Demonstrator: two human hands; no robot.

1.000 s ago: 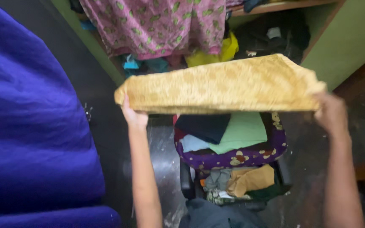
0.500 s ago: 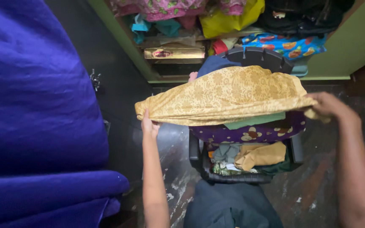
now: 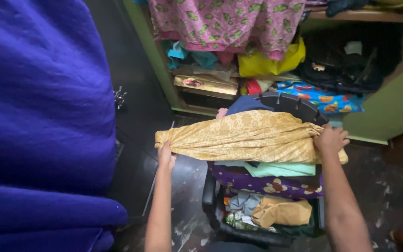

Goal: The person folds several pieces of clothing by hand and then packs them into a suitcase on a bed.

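Here, in the head view, both hands are gripping a folded golden patterned cloth, which is lying across the top of a clothes pile on a black chair. The left hand is pinching the cloth's left end, fingers curled around it. The right hand is pressing on the right end, fingers spread slightly over the fabric. Beneath the cloth, a mint green garment is resting on a purple flowered cloth. A large blue fabric is filling the left side. At the far side, a pink leaf-print cloth is hanging over a green shelf.
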